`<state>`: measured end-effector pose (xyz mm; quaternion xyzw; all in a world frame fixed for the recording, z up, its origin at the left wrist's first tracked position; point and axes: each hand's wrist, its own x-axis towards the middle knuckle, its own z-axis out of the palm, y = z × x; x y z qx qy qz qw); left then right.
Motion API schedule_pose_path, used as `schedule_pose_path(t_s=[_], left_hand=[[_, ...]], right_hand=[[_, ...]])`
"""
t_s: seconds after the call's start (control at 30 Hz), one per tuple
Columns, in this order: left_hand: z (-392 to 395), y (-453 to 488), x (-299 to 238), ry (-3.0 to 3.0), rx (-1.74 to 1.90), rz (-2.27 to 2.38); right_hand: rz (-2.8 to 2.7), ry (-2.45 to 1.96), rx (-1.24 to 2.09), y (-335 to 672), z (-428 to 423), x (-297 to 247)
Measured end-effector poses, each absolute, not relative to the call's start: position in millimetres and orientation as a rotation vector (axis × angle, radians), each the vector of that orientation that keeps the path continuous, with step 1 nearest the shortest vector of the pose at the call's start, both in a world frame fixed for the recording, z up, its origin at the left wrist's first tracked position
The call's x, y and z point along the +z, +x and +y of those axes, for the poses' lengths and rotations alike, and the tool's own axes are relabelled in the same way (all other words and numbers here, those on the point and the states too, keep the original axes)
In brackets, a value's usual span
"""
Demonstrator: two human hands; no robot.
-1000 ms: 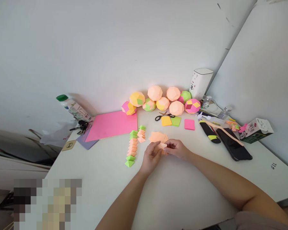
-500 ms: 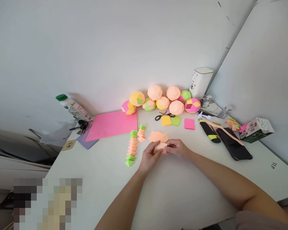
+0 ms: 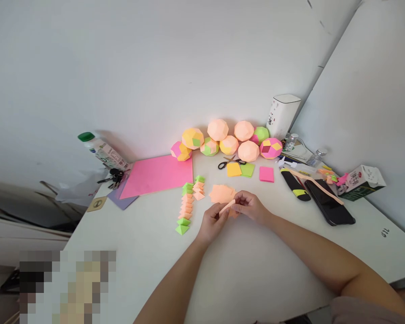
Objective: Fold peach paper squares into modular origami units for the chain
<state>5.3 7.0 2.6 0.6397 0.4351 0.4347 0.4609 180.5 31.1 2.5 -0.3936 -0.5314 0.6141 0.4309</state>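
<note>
White tabletop point(image 3: 256, 261), under your hands; bank of faceted peach, yellow, green and pink paper balls point(image 3: 248, 151), well beyond them; flat pink rectangular sheet point(image 3: 158, 177), beyond and left of your left hand point(image 3: 209, 223); your right hand point(image 3: 254, 209), opposite; row of folded green and peach paper pieces point(image 3: 186, 210), left of your left hand; flat peach paper pile point(image 3: 222, 192), just beyond your fingers; narrow peach paper slip point(image 3: 227, 206), pinched between both hands, apparently being folded; next move likely calls for aligned edges, firm thumbs
</note>
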Motion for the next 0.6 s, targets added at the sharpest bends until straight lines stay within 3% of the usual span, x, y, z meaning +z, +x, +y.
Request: schedule_pose_path(t_s=[0.6], left_hand=[[7.4,5.7,4.1,1.618,0.988,1.059]], right_hand=[[-1.419,-0.980,1.506,183.2,34.5,1.6]])
